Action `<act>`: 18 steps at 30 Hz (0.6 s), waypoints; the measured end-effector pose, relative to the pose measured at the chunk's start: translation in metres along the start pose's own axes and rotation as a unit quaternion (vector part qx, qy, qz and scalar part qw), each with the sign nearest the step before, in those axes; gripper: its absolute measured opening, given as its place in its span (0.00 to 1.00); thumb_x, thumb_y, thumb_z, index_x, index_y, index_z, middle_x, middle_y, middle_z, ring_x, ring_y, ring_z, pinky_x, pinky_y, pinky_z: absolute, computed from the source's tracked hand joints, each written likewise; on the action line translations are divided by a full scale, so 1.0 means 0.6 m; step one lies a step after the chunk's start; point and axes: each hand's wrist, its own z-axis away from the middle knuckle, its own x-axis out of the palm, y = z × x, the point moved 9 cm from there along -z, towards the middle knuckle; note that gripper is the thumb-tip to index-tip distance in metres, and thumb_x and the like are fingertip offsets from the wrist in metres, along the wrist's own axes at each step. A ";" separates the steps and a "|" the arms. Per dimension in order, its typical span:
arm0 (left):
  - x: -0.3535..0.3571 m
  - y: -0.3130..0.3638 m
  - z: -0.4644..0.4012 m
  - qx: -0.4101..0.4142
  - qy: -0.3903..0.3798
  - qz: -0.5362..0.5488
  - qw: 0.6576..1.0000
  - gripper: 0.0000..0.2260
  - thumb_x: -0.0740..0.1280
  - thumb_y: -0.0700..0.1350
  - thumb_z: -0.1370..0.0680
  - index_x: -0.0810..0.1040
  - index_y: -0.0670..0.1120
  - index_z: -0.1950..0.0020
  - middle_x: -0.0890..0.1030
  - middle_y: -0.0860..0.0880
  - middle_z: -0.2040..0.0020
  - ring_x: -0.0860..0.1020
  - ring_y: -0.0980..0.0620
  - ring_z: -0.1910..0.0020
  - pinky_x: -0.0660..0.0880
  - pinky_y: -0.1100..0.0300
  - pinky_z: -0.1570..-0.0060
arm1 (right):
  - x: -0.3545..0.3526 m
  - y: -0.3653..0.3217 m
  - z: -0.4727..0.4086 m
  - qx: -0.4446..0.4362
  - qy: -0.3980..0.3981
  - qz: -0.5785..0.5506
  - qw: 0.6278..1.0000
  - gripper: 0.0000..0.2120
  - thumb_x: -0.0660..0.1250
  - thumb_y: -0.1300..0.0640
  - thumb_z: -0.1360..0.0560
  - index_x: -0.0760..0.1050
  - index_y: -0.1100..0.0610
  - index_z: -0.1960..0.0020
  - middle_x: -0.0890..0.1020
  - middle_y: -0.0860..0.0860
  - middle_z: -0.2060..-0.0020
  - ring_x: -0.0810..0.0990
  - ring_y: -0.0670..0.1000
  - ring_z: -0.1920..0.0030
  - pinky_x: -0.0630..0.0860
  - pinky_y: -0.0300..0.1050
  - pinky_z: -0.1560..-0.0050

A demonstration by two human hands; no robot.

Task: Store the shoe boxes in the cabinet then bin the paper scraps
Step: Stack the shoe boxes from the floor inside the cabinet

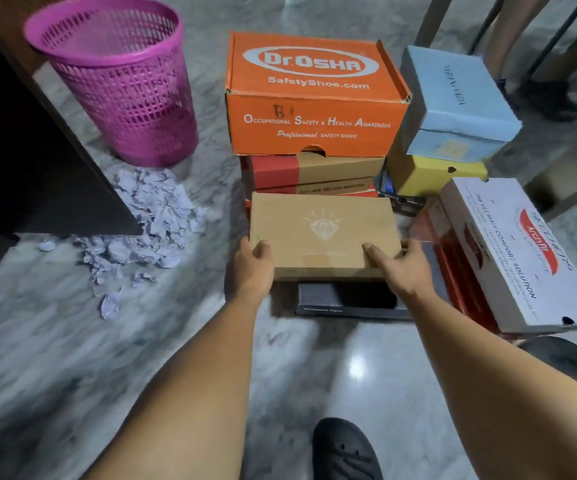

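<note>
Hands [252,263] [401,266] grip brown box [321,230] edges; bare floor [349,375] nearside

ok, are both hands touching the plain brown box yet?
Touching. The head view shows the left hand gripping the brown box's near left corner and the right hand gripping its near right corner, thumbs on the lid.

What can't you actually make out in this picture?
- Cabinet, head view: the frame edge cuts it off and its inside is dark.
- Black box: mostly covered by the plain brown box; its label is too small.
- Right hand: fingers hidden behind that box.
- Pink bin: bottom unseen.
</note>
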 end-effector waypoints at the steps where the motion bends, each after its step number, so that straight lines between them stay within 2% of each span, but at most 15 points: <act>1: -0.033 -0.024 0.000 -0.006 0.024 -0.003 1.000 0.19 0.56 0.54 0.18 0.72 0.47 0.32 0.80 0.41 0.36 0.77 0.37 0.39 0.71 0.51 0.48 | 0.029 -0.022 0.011 -0.016 -0.010 0.001 1.000 0.34 0.75 0.37 0.28 0.70 0.56 0.32 0.78 0.49 0.46 0.78 0.53 0.44 0.77 0.51 0.42; 4: -0.136 -0.114 0.000 -0.050 0.095 0.016 0.994 0.18 0.57 0.54 0.19 0.73 0.48 0.32 0.81 0.40 0.37 0.78 0.36 0.42 0.73 0.50 0.48 | 0.132 -0.097 0.053 -0.074 -0.052 0.008 0.996 0.32 0.74 0.36 0.28 0.71 0.54 0.33 0.78 0.48 0.46 0.77 0.52 0.46 0.74 0.48 0.44; 7: -0.245 -0.207 0.017 -0.095 0.168 0.035 0.981 0.17 0.57 0.53 0.18 0.73 0.49 0.33 0.81 0.41 0.39 0.79 0.37 0.44 0.70 0.53 0.54 | 0.247 -0.164 0.107 -0.119 -0.106 0.013 0.987 0.31 0.75 0.35 0.29 0.72 0.51 0.35 0.81 0.48 0.47 0.79 0.52 0.45 0.76 0.49 0.42; 11: -0.391 -0.355 0.062 -0.166 0.241 0.039 0.955 0.17 0.57 0.54 0.18 0.72 0.48 0.33 0.81 0.40 0.39 0.79 0.36 0.45 0.69 0.53 0.55 | 0.417 -0.242 0.213 -0.183 -0.192 0.021 0.964 0.31 0.74 0.30 0.33 0.73 0.47 0.38 0.86 0.48 0.49 0.84 0.53 0.47 0.80 0.54 0.41; 15: -0.544 -0.488 0.143 -0.228 0.343 0.050 0.910 0.18 0.58 0.55 0.18 0.69 0.48 0.32 0.81 0.39 0.39 0.79 0.35 0.43 0.74 0.50 0.49 | 0.572 -0.331 0.363 -0.248 -0.287 0.012 0.925 0.31 0.74 0.36 0.28 0.74 0.51 0.32 0.84 0.50 0.42 0.83 0.54 0.41 0.79 0.51 0.39; 18: -0.661 -0.553 0.193 -0.229 0.436 0.083 0.866 0.21 0.61 0.54 0.18 0.63 0.48 0.28 0.81 0.38 0.40 0.80 0.35 0.44 0.72 0.52 0.51 | 0.685 -0.417 0.463 -0.287 -0.346 -0.020 0.893 0.29 0.74 0.36 0.27 0.75 0.49 0.32 0.85 0.48 0.42 0.83 0.51 0.40 0.78 0.49 0.37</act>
